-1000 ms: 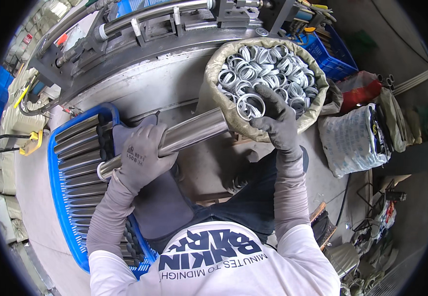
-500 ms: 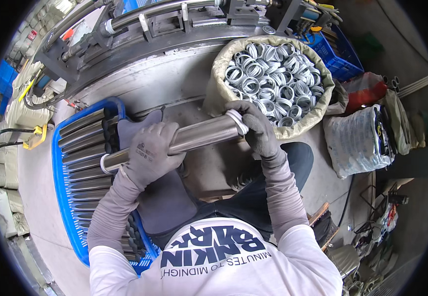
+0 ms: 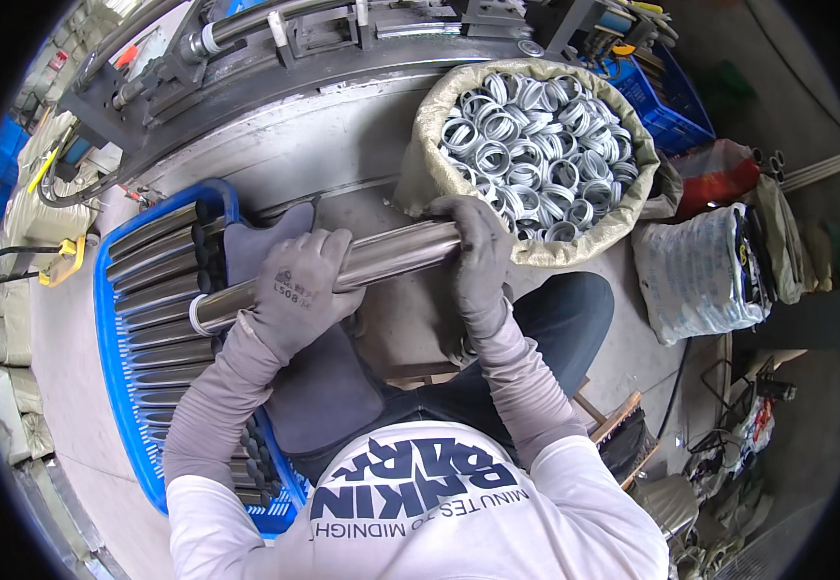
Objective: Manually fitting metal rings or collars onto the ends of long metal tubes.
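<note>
**One steel tube [image 3: 396, 257], two hands on it!**

Left hand [image 3: 306, 288] wraps the shaft, fingers closed; right hand [image 3: 473, 251] cups the far end, tightness hidden. It slants between one basket [image 3: 108, 324] and one sack [image 3: 423, 159]. A slack left grip could let it twist! One white end ring [image 3: 195, 315] shows; loose rings [image 3: 536, 159] defy counting.

A metal machine [image 3: 280, 85] spans the top of the frame; upper right, a blue crate [image 3: 683, 132], with a red bag [image 3: 717, 190] and white sack [image 3: 695, 275] below.
</note>
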Demonstrator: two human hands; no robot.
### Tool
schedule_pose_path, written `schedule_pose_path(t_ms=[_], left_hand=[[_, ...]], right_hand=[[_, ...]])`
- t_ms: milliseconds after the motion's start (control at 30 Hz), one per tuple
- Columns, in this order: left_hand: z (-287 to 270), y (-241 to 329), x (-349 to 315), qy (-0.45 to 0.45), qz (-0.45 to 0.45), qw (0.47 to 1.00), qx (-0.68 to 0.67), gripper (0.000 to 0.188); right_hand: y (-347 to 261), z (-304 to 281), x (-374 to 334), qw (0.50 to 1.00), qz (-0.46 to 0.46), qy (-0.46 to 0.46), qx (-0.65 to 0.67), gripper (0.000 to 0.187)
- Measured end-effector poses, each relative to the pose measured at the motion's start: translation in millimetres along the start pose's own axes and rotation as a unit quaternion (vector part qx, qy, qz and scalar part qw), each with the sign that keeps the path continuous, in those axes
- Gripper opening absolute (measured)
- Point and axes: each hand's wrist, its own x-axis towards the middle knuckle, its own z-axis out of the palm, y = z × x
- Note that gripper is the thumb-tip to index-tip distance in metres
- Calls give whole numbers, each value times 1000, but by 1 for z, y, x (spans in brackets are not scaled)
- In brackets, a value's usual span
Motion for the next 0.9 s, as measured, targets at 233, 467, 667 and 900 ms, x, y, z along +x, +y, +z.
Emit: schedule_pose_path(t_ms=[233, 467, 667, 900], left_hand=[[-1, -3, 5, -34, -1, 999, -34, 52], [-15, -19, -19, -61, -26, 996, -58, 57], [-8, -18, -23, -42, -37, 996, -65, 59], [-10, -21, -26, -32, -27, 997, -66, 58]], right_hand=[[-1, 4, -1, 982, 156, 7, 107, 29], [49, -86, 39, 930, 28, 36, -364, 33], [74, -111, 36, 909, 44, -96, -404, 24], [71, -121, 38, 920, -9, -41, -388, 19]])
